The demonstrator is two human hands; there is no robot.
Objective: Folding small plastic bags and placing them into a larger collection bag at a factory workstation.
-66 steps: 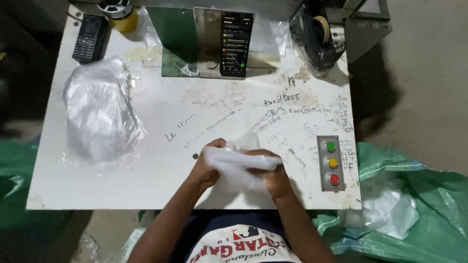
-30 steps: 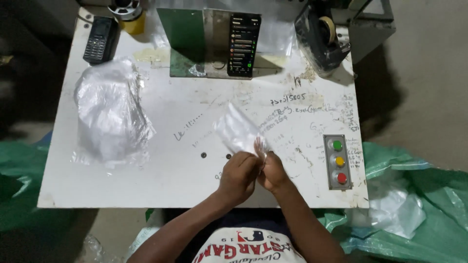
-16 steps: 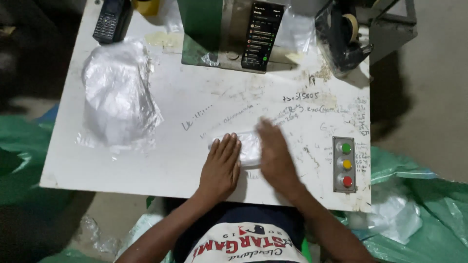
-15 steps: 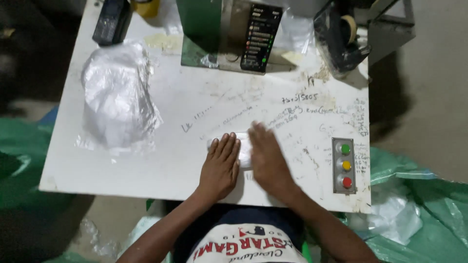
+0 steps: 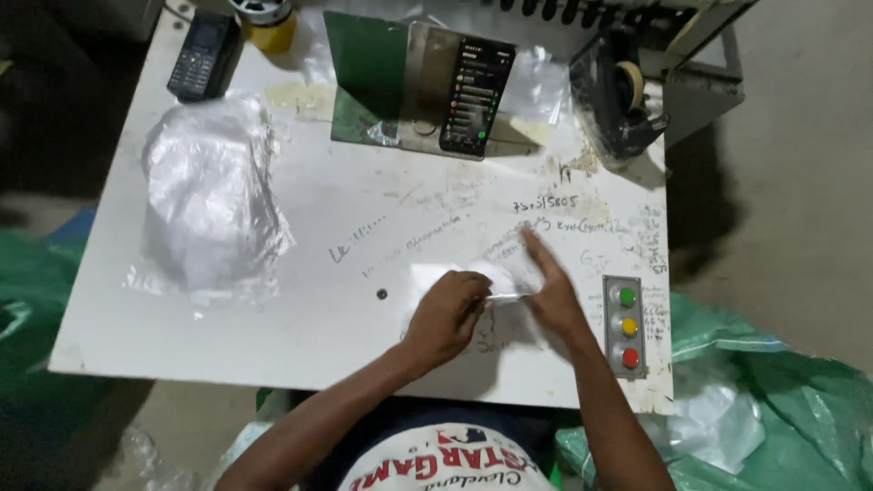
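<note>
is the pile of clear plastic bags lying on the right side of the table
No, the pile of clear plastic bags lies on the left side of the white table, away from both hands.

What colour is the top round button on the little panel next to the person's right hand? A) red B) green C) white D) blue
B: on the grey button panel beside the right hand, the top round button is green, with a yellow one under it and a red one at the bottom.

Head view looks steeply down (fairly near) on the white table (image 5: pixel 273 345).
</note>
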